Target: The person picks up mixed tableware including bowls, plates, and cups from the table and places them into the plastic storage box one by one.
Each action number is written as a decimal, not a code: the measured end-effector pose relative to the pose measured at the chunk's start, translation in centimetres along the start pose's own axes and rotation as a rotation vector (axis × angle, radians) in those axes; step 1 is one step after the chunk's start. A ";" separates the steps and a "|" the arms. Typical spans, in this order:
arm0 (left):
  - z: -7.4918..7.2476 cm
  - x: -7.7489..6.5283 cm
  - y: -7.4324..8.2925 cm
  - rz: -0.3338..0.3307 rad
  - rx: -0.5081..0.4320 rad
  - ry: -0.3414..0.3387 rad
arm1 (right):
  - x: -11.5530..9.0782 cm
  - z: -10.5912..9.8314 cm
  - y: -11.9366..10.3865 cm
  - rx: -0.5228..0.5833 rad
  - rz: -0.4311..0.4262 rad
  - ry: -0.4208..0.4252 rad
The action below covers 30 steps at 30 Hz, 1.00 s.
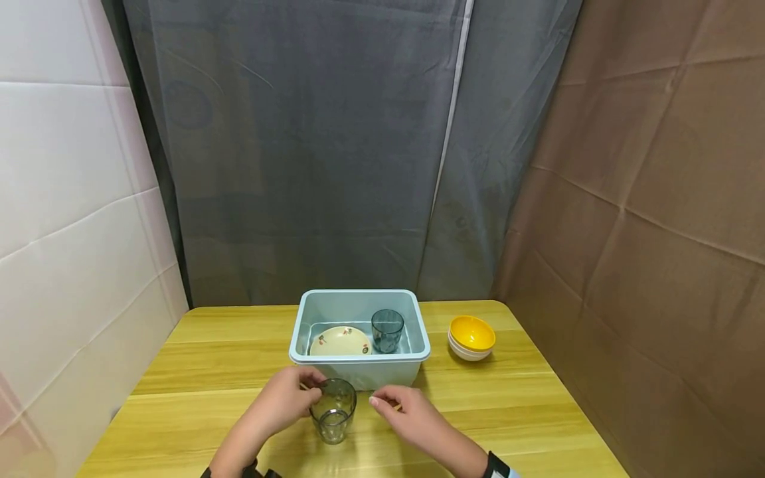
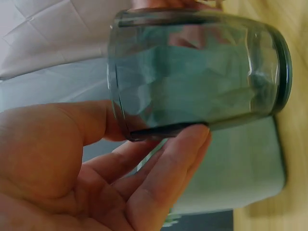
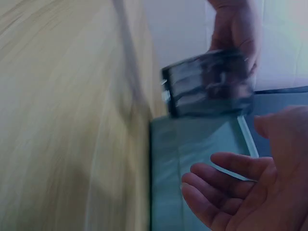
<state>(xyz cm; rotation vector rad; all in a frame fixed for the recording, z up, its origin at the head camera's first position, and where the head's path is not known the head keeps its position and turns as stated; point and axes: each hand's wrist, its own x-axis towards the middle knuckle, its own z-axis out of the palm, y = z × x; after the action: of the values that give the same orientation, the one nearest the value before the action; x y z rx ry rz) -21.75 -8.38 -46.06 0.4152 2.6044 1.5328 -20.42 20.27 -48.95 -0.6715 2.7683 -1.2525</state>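
My left hand [image 1: 291,399] pinches a clear grey drinking glass [image 1: 335,413] by its left side near the rim, in front of the bin. In the left wrist view the thumb and fingers meet at the wall of the glass [image 2: 192,72]. To the right of the glass is my right hand [image 1: 412,415], apart from it and holding nothing. In the right wrist view that hand [image 3: 255,192] has loosely bent fingers below the glass [image 3: 207,86]. Behind both hands stands a pale blue bin [image 1: 358,359]. It contains a cream plate [image 1: 340,341] with a floral pattern and a second dark glass [image 1: 387,332].
A yellow bowl [image 1: 472,332] sits in a white bowl [image 1: 469,354] to the right of the bin. Everything stands on a wood-grain table [image 1: 227,358]. Grey curtain [image 1: 311,166] hangs behind, with white cloth [image 1: 72,166] at left and brown cloth [image 1: 669,199] at right.
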 end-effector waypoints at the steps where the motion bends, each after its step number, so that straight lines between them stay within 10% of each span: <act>1: -0.3 -0.1 0.2 -0.003 -0.005 -0.011 | -0.2 -0.1 0.2 -0.005 -0.009 -0.013; 16: -4.7 1.1 5.0 0.065 -0.010 -0.116 | -1.4 -1.1 2.0 -0.347 -0.200 -0.097; 30: -5.9 6.4 9.6 0.055 -0.016 -0.144 | -1.9 -1.3 2.6 -0.309 -0.165 -0.133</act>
<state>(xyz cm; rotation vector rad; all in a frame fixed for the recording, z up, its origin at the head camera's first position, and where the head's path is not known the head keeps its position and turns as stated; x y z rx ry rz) -27.34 -7.22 -34.43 0.5776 2.4894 1.4800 -19.91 23.44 -50.22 -0.9817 2.8681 -0.7687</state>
